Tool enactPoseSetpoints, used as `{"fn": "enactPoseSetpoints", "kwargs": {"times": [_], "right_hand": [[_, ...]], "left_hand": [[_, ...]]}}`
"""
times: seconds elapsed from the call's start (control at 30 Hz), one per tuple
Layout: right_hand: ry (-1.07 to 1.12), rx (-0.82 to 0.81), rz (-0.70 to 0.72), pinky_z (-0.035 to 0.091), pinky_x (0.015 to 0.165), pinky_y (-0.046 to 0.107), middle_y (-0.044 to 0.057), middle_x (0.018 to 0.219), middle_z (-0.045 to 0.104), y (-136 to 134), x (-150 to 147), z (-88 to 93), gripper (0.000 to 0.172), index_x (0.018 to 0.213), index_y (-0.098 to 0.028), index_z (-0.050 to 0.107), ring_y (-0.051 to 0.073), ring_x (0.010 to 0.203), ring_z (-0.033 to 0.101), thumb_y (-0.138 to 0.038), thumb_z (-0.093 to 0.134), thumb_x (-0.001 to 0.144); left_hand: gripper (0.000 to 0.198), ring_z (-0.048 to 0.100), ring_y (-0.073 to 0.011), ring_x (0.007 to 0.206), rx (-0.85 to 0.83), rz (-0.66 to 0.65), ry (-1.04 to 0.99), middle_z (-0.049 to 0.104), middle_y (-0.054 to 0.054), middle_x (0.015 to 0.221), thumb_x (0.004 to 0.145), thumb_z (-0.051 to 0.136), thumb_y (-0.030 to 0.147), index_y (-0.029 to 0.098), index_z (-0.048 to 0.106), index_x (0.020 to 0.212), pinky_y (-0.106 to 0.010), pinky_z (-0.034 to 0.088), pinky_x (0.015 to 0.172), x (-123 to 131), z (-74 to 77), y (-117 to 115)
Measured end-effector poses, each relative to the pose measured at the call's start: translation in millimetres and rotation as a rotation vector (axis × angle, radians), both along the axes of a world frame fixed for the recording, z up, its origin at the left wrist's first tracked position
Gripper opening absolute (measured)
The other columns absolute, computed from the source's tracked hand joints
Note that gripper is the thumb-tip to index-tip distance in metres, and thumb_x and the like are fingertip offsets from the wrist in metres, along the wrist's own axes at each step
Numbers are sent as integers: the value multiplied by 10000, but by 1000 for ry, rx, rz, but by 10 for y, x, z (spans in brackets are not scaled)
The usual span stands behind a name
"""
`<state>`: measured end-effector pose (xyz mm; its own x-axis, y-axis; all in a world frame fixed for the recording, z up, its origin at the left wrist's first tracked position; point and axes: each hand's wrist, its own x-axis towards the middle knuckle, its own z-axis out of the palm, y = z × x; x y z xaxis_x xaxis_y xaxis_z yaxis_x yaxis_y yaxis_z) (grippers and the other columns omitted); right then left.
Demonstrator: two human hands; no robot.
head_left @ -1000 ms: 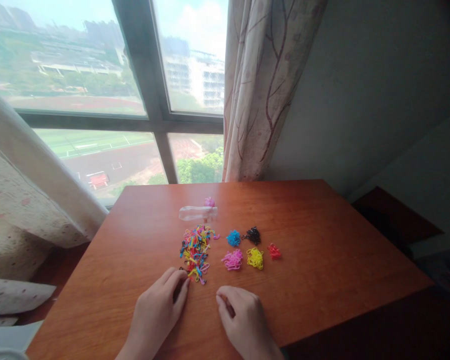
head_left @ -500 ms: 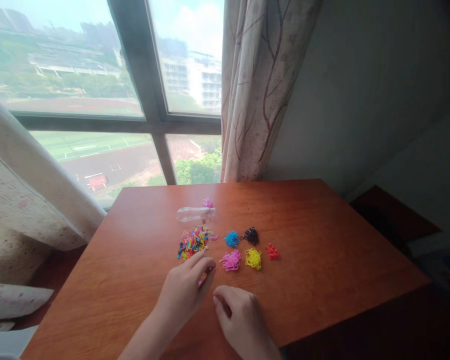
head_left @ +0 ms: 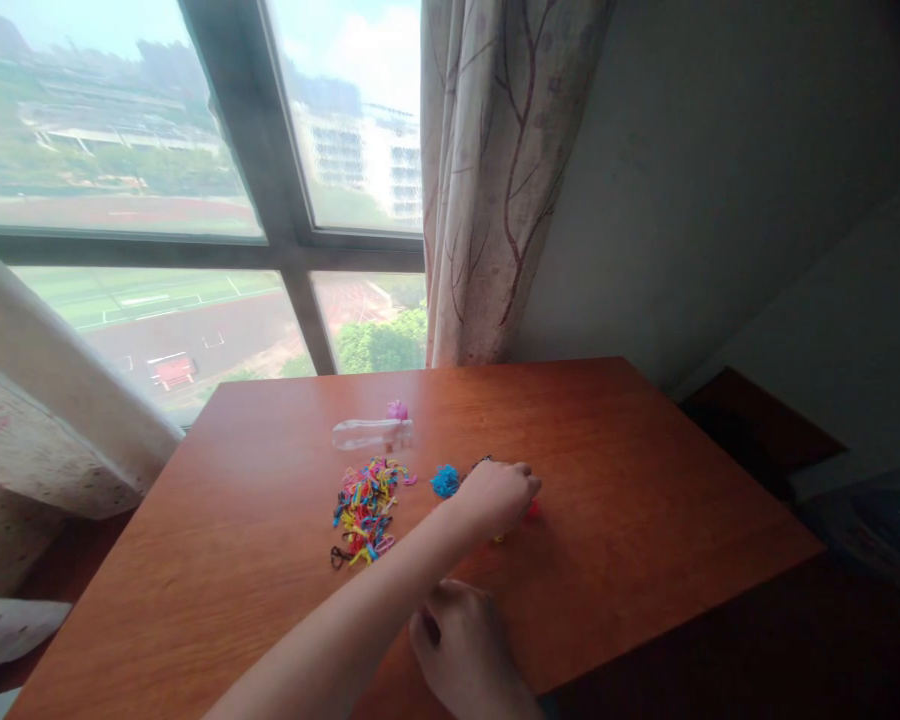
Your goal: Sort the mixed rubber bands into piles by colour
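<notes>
My left hand (head_left: 499, 495) reaches across to the right, fingers bent together over the small red pile (head_left: 532, 509) of what look like rubber bands; anything in its fingertips is hidden. Its arm covers most of the yellow pile (head_left: 499, 538) and black pile (head_left: 485, 460), and the pink pile is out of sight. Just left of the wrist sits a blue pile (head_left: 444, 481). My right hand (head_left: 465, 640) rests low near the table's front, fingers curled in a pinch partly behind the left forearm. A mixed multicoloured heap (head_left: 367, 505) spreads to the left.
Behind the heap lies a clear plastic bottle-like container (head_left: 367, 434), with a pink object (head_left: 397, 410) beside it. The brown wooden table (head_left: 195, 530) stands against a window (head_left: 195, 330) with patterned curtains (head_left: 480, 200).
My left hand has moved from beside the mixed heap rightward and away to the red pile. The right hand stays low. The view has shifted slightly right.
</notes>
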<state>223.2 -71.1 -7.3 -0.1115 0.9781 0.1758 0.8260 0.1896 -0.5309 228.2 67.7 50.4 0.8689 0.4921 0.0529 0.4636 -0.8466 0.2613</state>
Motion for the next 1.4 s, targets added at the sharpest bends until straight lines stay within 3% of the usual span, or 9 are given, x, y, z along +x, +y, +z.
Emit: {"fn": "enactPoseSetpoints", "kwargs": {"times": [0.17, 0.33, 0.43, 0.5, 0.63, 0.87, 1.07, 1.4], "right_hand": [[36, 10, -3, 344, 579, 217, -39, 722, 686, -5, 3, 28, 149, 774, -243, 584, 144, 663, 655, -107, 540, 817], [42, 24, 10, 349, 599, 218, -43, 714, 673, -13, -3, 27, 154, 783, -246, 581, 136, 662, 645, -124, 511, 845], [68, 49, 18, 359, 615, 213, -35, 733, 679, -16, -15, 8, 175, 803, -246, 592, 136, 674, 647, -114, 484, 842], [78, 58, 25, 363, 620, 212, -31, 747, 683, -16, -23, 1, 181, 823, -246, 598, 137, 683, 650, -118, 474, 851], [76, 73, 14, 356, 611, 216, -34, 733, 678, -13, -30, 8, 170, 829, -248, 594, 136, 661, 644, -143, 470, 879], [21, 84, -44, 301, 554, 245, -37, 689, 671, 45, -140, 5, 108, 837, -246, 589, 136, 586, 634, -175, 529, 892], [-43, 47, -82, 292, 556, 270, -33, 722, 688, 143, -318, -3, 93, 859, -252, 590, 178, 634, 664, -168, 629, 855], [-4, 106, -66, 300, 579, 259, -41, 711, 660, 150, -375, -48, 118, 811, -252, 564, 166, 638, 644, -155, 607, 864]], "left_hand": [[135, 698, -193, 776, -20, 77, -55, 682, -66, 959, 894, 549, 251, 214, 656, 967, -264, 529, 653, -278, 93, -25], [181, 691, -182, 824, -36, 211, -145, 693, -44, 982, 922, 499, 244, 230, 645, 1028, -252, 520, 677, -916, 138, -203], [209, 679, -160, 828, -82, 349, -310, 702, -37, 957, 944, 467, 265, 240, 649, 1043, -242, 515, 724, -1374, 42, -327], [199, 671, -148, 767, -109, 434, -355, 706, -30, 922, 936, 478, 265, 237, 656, 1020, -227, 506, 675, -1646, -51, -408], [188, 608, -118, 610, -112, 574, -419, 687, -2, 797, 944, 486, 288, 228, 662, 968, -210, 482, 597, -2003, -229, -586], [166, 633, -126, 632, -126, 643, -523, 709, 0, 797, 922, 499, 263, 222, 660, 931, -219, 516, 625, -2131, -434, -765], [158, 657, -134, 672, -142, 627, -513, 721, 1, 835, 917, 507, 240, 232, 661, 953, -229, 528, 649, -2127, -455, -758], [138, 651, -130, 659, -117, 625, -492, 704, 12, 803, 912, 512, 225, 233, 648, 931, -223, 519, 639, -2136, -497, -777]]}}
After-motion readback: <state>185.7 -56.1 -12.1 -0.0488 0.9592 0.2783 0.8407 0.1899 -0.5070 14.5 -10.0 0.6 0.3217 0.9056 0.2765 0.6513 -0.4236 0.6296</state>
